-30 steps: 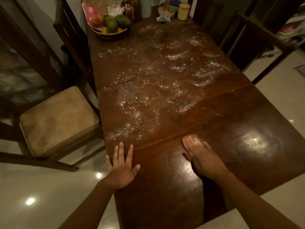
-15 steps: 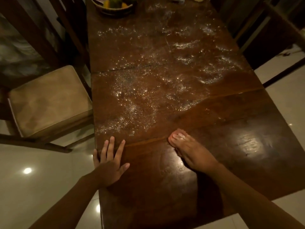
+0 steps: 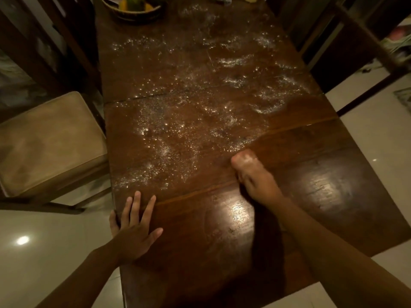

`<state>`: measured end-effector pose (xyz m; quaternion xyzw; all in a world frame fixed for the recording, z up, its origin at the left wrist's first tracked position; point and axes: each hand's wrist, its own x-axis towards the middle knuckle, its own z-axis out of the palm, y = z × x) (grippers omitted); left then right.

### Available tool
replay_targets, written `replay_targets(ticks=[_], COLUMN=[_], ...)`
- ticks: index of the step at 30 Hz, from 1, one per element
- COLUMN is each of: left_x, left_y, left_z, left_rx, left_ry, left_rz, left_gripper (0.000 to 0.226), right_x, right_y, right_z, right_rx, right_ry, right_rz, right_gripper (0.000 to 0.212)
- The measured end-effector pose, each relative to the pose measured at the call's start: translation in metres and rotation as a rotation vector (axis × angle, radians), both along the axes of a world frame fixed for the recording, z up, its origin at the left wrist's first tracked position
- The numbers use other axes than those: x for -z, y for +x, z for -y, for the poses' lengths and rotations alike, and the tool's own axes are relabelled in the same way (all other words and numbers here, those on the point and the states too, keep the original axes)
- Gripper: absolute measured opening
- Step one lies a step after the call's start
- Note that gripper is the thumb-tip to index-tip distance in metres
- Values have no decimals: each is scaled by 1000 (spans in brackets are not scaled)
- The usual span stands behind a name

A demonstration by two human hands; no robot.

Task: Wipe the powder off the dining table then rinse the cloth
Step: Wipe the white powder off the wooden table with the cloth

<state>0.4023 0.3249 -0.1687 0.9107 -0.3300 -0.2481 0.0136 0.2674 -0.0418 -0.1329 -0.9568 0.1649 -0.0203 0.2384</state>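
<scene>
On my feed the dining table [image 3: 311, 218] runs away from me, dark polished wood with a seam across it just beyond both hands. White powder [image 3: 178, 130] is scattered over the middle and far stretch of the top. It is thickest in streaks toward the right side and thins out at the seam. The near stretch is bare and glossy, with a lamp glare on it.

My left hand [image 3: 133, 230] lies flat at the table's left edge with the fingers straight and spread. The little finger hangs over the side and the hand holds nothing.

My right hand [image 3: 255, 181] is on the wood further in, well apart from the left, right at the near border of the powder. Its fingertips [image 3: 243, 157] are dusted white and touch the surface. That hand is smeared in the view: the fingers seem bunched together, but I cannot tell whether they are curled or pressed flat.

A basket of fruit [image 3: 138, 13] stands at the far left corner. A chair with a tan cushion [image 3: 49, 141] stands just beside the left edge, and a dark wooden chair [image 3: 347, 47] stands at the right. Pale floor tiles [image 3: 55, 252] show around the table.
</scene>
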Motion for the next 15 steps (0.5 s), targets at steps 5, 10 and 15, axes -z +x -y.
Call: replay_targets(ticks=[5,10,15], left_x=[-7,-18,-23], left_y=[-1,2,4], left_z=[3,8,9], left_rx=[17,46,82], left_ry=[20,60,78], left_rz=[-40,-131,-202], left_gripper=[81,86,86], right_x=[14,16,10], right_y=[-57,-31,33], right_z=[-34,-30,-110], right_rx=[-418,313,341], right_ry=[38,104,39], right_rz=[-128,-37,77], right_gripper=[51,55,56])
